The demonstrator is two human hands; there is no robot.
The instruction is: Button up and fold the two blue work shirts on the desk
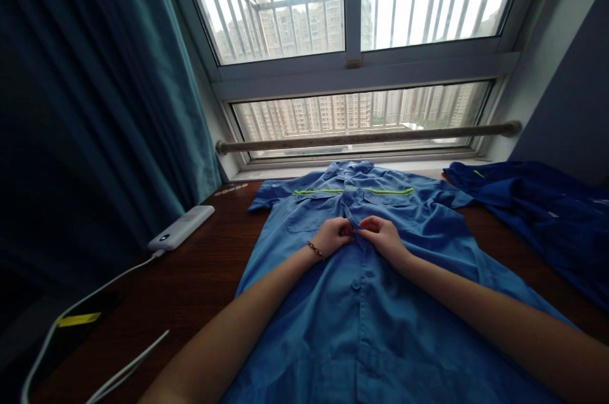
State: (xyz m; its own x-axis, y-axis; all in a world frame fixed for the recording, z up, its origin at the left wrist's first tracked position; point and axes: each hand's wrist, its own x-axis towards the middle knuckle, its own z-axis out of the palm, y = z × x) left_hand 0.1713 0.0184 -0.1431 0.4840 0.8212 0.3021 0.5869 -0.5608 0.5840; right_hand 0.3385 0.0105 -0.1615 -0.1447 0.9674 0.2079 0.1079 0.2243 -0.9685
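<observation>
Shirt (371,328) flat on desk (190,277); L hand (333,236), R hand (382,237) pinch placket edges.

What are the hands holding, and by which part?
The left hand and right hand both pinch the blue shirt by its front button placket, just below the chest pockets.
</observation>
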